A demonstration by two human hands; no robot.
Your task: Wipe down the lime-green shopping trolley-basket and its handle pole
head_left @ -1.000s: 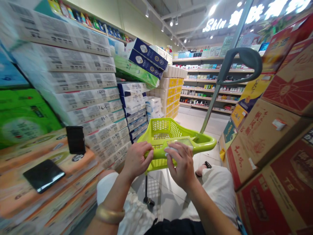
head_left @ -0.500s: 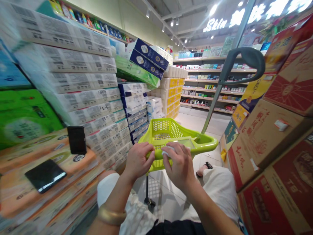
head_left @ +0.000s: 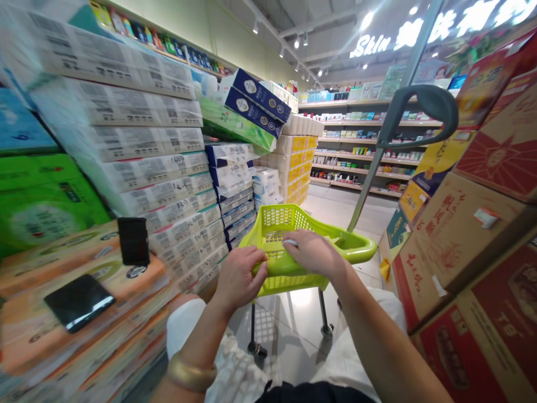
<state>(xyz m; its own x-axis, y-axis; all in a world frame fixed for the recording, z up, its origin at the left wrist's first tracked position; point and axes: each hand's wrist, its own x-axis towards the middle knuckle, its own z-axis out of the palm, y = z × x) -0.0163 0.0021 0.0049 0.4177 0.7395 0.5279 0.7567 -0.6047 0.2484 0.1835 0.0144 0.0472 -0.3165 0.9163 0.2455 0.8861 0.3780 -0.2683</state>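
Note:
A lime green wheeled shopping basket [head_left: 356,246] stands on the floor in front of my knees. My left hand [head_left: 240,275] is closed over its near rim at the left corner, with a gold bangle on the wrist. My right hand [head_left: 314,252] lies across the near rim further right, palm down and fingers curled. A small white wipe [head_left: 289,243] shows under its fingertips, pressed against the plastic. The basket's inside shows only bare mesh.
The basket's grey pull handle [head_left: 419,106] rises at the right. Stacked tissue packs [head_left: 138,145] wall the left side; a black phone [head_left: 79,302] and a dark device [head_left: 133,240] lie on them. Cardboard boxes [head_left: 461,224] crowd the right. Store shelves [head_left: 361,151] stand beyond the tiled aisle.
My right hand has slid up and forward along the rim with the wipe, its arm now stretched further out. My left hand has kept its grip on the rim.

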